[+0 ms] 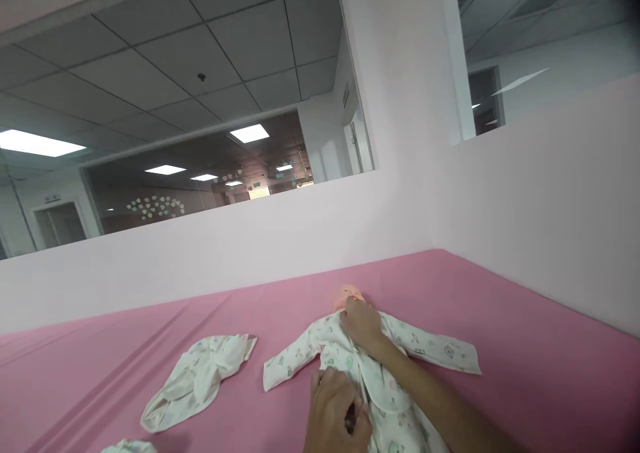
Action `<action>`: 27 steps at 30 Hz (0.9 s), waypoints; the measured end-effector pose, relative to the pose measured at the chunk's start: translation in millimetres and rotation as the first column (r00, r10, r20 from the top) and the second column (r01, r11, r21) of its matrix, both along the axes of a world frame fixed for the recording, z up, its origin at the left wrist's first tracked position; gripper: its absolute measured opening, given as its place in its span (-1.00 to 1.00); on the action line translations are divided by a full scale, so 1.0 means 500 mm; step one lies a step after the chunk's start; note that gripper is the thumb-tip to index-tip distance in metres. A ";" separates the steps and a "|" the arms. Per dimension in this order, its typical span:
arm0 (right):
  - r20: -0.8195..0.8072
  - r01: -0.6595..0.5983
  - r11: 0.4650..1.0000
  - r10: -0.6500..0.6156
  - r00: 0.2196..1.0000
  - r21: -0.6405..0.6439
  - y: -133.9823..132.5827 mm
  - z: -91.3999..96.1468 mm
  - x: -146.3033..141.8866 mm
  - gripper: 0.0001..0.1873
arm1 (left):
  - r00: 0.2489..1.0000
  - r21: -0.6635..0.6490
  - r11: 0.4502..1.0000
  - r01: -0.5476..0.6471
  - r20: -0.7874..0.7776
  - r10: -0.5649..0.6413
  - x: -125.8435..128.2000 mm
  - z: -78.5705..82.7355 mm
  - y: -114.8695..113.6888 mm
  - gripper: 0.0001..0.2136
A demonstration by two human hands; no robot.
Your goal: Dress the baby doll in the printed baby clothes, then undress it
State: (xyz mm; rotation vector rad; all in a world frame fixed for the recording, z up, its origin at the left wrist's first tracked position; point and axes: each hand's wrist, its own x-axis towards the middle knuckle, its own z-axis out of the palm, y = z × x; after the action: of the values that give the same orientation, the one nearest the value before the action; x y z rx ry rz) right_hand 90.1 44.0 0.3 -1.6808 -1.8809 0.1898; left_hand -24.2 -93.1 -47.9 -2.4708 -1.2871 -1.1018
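Note:
A doll with a pink head point(345, 294) lies on its back, dressed in a white printed long-sleeved baby outfit point(350, 361). The sleeves spread out to both sides, and the front opening runs down the middle. At the collar, just below the doll's face, my right hand point(364, 323) has its fingers closed on the cloth and covers part of the head. Lower down the front, my left hand point(336, 410) is curled with its fingers closed at the garment's edge; the fingertips are partly hidden.
A pink sheet point(270, 306) covers the surface beneath. On the left lies a crumpled white printed cloth piece point(197, 381), with part of another white cloth point(129, 446) at the bottom edge. White walls point(280, 226) with windows border the back and right.

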 end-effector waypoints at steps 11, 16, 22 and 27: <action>0.003 0.067 0.997 -0.067 0.998 0.049 0.012 -0.010 0.018 -0.71 | 0.972 -0.088 0.994 -0.068 0.219 0.086 0.008 0.007 -0.010 -0.75; 0.035 0.041 0.994 -0.045 0.998 0.097 0.006 -0.013 0.017 -0.69 | 0.978 -0.115 0.992 -0.056 0.196 0.078 0.012 0.013 -0.009 -0.72; 0.068 -0.002 0.999 -0.001 0.998 0.047 0.019 -0.016 0.022 -0.68 | 0.974 -0.137 0.988 -0.078 0.200 0.104 0.016 0.019 -0.013 -0.74; 0.077 -0.011 1.000 0.010 0.997 0.018 0.022 -0.015 0.027 -0.68 | 0.963 -0.056 0.992 -0.109 0.240 0.120 0.013 0.021 -0.013 -0.75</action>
State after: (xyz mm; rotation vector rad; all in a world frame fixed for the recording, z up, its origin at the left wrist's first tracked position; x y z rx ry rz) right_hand 103.8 54.8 -7.0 -1.6877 -1.9423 0.1126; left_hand -17.6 -99.7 -37.3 -2.3113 -1.5123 -1.3956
